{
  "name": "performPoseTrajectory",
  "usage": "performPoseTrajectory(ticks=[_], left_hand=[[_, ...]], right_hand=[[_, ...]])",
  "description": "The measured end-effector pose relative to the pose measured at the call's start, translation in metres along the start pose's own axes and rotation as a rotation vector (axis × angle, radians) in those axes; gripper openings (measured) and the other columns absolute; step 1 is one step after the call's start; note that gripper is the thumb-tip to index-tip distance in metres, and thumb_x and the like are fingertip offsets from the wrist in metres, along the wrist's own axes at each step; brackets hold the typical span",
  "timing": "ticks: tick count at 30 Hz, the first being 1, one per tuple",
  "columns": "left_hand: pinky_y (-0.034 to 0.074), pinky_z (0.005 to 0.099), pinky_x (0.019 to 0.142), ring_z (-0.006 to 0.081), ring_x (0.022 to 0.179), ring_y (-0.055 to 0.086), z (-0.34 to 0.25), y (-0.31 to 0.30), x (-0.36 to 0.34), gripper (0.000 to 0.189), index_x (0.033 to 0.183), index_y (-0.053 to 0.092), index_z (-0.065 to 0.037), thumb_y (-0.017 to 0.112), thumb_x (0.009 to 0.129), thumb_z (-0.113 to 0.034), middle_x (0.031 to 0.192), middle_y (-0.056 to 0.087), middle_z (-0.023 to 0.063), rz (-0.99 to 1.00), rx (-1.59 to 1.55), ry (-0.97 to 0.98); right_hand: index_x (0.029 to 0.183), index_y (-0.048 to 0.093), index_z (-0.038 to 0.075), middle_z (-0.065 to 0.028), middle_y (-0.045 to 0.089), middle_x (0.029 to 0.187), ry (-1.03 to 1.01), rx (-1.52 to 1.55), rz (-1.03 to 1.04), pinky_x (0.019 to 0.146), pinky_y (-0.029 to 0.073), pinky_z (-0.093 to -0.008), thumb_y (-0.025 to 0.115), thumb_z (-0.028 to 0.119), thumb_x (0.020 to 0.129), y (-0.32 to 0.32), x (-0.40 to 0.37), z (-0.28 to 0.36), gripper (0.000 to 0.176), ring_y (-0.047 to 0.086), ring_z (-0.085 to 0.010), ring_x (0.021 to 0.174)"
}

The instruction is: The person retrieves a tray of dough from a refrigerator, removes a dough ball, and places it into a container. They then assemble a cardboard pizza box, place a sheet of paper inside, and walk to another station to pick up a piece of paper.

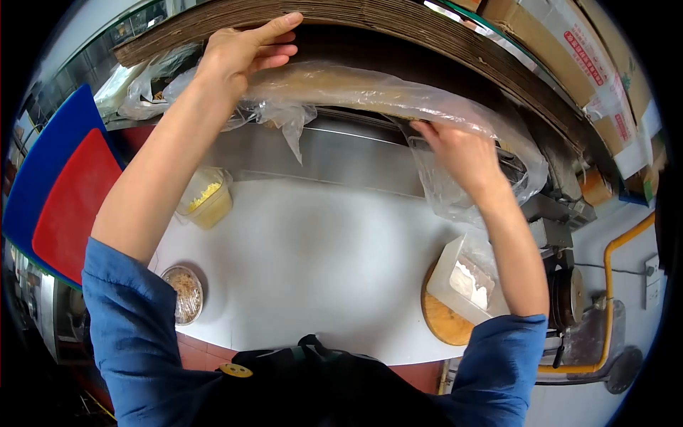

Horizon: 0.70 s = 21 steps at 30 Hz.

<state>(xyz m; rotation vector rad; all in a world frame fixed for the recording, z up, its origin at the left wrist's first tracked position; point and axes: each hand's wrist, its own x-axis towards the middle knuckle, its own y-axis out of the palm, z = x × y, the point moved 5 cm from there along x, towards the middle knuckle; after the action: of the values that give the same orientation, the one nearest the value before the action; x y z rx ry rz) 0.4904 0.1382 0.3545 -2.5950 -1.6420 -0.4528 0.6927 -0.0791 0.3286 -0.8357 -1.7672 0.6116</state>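
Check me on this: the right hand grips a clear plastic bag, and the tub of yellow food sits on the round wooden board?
Not quite. In the head view the tub of yellow food stands on the white table, far from the round wooden board, which carries a container of white contents. The right hand does grip the clear plastic bag.

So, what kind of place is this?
Probably a small commercial kitchen's prep area: a white worktable with a stainless steel back panel, tubs of food, and red and blue cutting boards at the left. The right hand grips a plastic bag.
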Motion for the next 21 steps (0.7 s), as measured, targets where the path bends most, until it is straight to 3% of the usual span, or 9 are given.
performPoseTrajectory(ticks=[4, 7, 9, 13, 15, 16, 18, 20, 21], left_hand=[[0.057, 0.0202, 0.062, 0.0176, 0.075, 0.067, 0.003, -0.001, 0.003, 0.043, 0.098, 0.066, 0.005, 0.082, 0.07, -0.025, 0.089, 0.067, 0.0138, 0.055, -0.004, 0.02], [0.058, 0.0221, 0.068, 0.0193, 0.08, 0.066, 0.001, 0.0, 0.005, 0.042, 0.102, 0.064, 0.004, 0.08, 0.073, -0.022, 0.094, 0.066, 0.0139, 0.032, 0.042, 0.036], [0.056, 0.0288, 0.061, 0.0225, 0.074, 0.065, 0.001, -0.002, 0.006, 0.036, 0.1, 0.061, 0.006, 0.075, 0.078, -0.019, 0.09, 0.065, 0.015, -0.023, -0.041, -0.047], [0.056, 0.0279, 0.057, 0.0242, 0.07, 0.065, -0.004, 0.0, 0.004, 0.039, 0.098, 0.061, 0.006, 0.076, 0.078, -0.023, 0.088, 0.064, 0.0155, -0.02, -0.079, -0.041], [0.055, 0.0367, 0.077, 0.0278, 0.089, 0.063, 0.004, -0.004, 0.015, 0.036, 0.106, 0.06, 0.002, 0.074, 0.078, -0.016, 0.103, 0.061, 0.0179, 0.031, -0.095, -0.133], [0.055, 0.0367, 0.077, 0.0278, 0.089, 0.063, 0.003, -0.001, 0.014, 0.036, 0.106, 0.06, 0.002, 0.074, 0.078, -0.016, 0.103, 0.061, 0.0179, 0.038, -0.098, -0.128], [0.058, 0.0248, 0.074, 0.0228, 0.086, 0.066, -0.002, 0.007, 0.01, 0.042, 0.104, 0.062, 0.006, 0.079, 0.074, -0.018, 0.1, 0.064, 0.0156, 0.079, -0.095, -0.054], [0.058, 0.026, 0.076, 0.0243, 0.088, 0.065, -0.003, 0.008, 0.011, 0.042, 0.105, 0.061, 0.008, 0.078, 0.075, -0.016, 0.102, 0.063, 0.0166, 0.107, -0.106, -0.058], [0.058, 0.0272, 0.078, 0.0259, 0.09, 0.064, -0.004, 0.008, 0.012, 0.042, 0.106, 0.059, 0.009, 0.077, 0.075, -0.013, 0.104, 0.062, 0.0177, 0.125, -0.115, -0.065]], right_hand=[[0.111, 0.058, 0.008, -0.0121, 0.061, 0.102, -0.005, -0.257, 0.07, 0.077, 0.05, -0.0388, 0.064, 0.012, 0.075, -0.011, -0.036, -0.059, 0.037, 0.057, -0.0291, 0.098], [0.111, 0.058, 0.008, -0.0107, 0.06, 0.1, 0.216, -0.419, 0.186, 0.078, 0.049, -0.0403, 0.061, 0.005, 0.072, -0.002, -0.079, -0.112, 0.039, 0.056, -0.031, 0.094], [0.11, 0.058, 0.008, -0.011, 0.06, 0.099, 0.112, -0.432, -0.082, 0.078, 0.049, -0.0421, 0.056, 0.001, 0.072, -0.008, -0.092, -0.12, 0.039, 0.056, -0.0324, 0.092], [0.105, 0.061, 0.005, -0.0124, 0.062, 0.094, 0.168, -0.377, -0.132, 0.076, 0.05, -0.0406, 0.055, -0.001, 0.07, -0.059, -0.056, -0.035, 0.035, 0.059, -0.0304, 0.089], [0.102, 0.061, 0.001, -0.0131, 0.063, 0.091, 0.221, -0.378, 0.045, 0.074, 0.05, -0.0384, 0.056, -0.003, 0.068, -0.078, -0.06, -0.001, 0.035, 0.06, -0.0294, 0.085], [0.102, 0.061, 0.0, -0.0134, 0.063, 0.092, 0.214, -0.354, 0.047, 0.073, 0.051, -0.037, 0.057, -0.003, 0.068, -0.085, -0.07, 0.019, 0.035, 0.061, -0.0287, 0.085], [0.104, 0.06, -0.003, -0.0134, 0.064, 0.094, 0.117, -0.252, -0.027, 0.072, 0.051, -0.0341, 0.058, -0.003, 0.067, -0.101, -0.086, 0.044, 0.037, 0.062, -0.0271, 0.085], [0.105, 0.06, -0.004, -0.0132, 0.065, 0.096, 0.041, -0.179, -0.096, 0.072, 0.051, -0.0325, 0.059, -0.002, 0.067, -0.123, -0.096, 0.063, 0.038, 0.063, -0.0261, 0.087], [0.105, 0.061, -0.004, -0.0132, 0.065, 0.098, 0.046, -0.261, -0.011, 0.071, 0.051, -0.0313, 0.061, 0.0, 0.067, -0.134, -0.093, 0.075, 0.039, 0.063, -0.0255, 0.087]])
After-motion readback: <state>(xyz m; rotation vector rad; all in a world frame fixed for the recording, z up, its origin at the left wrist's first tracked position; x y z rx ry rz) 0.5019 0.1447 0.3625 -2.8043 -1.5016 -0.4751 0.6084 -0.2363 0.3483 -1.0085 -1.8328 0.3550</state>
